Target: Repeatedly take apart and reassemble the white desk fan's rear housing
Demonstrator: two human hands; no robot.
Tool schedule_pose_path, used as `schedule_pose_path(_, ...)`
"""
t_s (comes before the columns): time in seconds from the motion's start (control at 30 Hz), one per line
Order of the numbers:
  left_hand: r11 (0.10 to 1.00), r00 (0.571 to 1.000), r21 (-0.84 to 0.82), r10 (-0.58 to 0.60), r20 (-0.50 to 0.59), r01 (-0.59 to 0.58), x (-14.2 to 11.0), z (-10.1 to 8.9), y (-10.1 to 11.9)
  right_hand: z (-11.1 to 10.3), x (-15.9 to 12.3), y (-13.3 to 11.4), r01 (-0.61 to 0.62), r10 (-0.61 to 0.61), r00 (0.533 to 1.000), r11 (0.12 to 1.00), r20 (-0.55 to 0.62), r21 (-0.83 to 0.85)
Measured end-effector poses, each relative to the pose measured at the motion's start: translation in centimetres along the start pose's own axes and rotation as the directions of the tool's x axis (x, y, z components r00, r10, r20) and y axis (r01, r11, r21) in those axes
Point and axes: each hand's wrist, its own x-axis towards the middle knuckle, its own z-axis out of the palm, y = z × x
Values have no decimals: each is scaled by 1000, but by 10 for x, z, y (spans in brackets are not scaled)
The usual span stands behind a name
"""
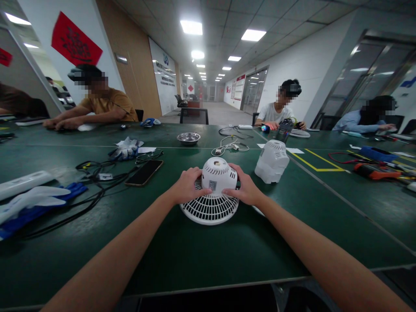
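A white fan head [217, 180] lies grille-down on the green table in front of me. Its rounded motor cover, with vent slots, a hole at the top and a printed code label, faces up. The round slatted grille [209, 212] spreads out beneath it. My left hand [188, 186] is wrapped round the cover's left side, thumb across the front. From the right, my right hand [245, 186] grips the same cover, its thumb near the label. Beyond that hand stands a white plastic fan base [272, 162]. A pale part, mostly hidden, peeks out under my right wrist.
A phone [144, 173], black cables [97, 182] and blue-white gloves [42, 203] lie to the left. A metal bowl [188, 138] and white cable [230, 147] are further back. Multimeters [375, 171] lie right. Several people sit around the table.
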Motion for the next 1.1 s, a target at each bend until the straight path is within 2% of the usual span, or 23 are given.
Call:
schedule_pose_path(0.37, 1000, 1000, 15, 13, -6, -13, 0, 2, -2, 1, 1, 1, 27, -26, 1000, 999, 17, -24)
schedule_pose_path(0.57, 997, 1000, 75, -8, -27, 9, 1, 5, 2, -1, 1, 2, 85, -85, 996, 995, 8, -54)
schedule_pose_path(0.77, 999, 999, 47, 12, -36, -10, 0, 5, 3, -1, 1, -3, 41, -41, 999, 996, 10, -73)
schedule_pose_path(1.1, 998, 1000, 70, 3, -30, -1, 1, 5, 0, -1, 0, -2, 57, -55, 998, 993, 25, -103)
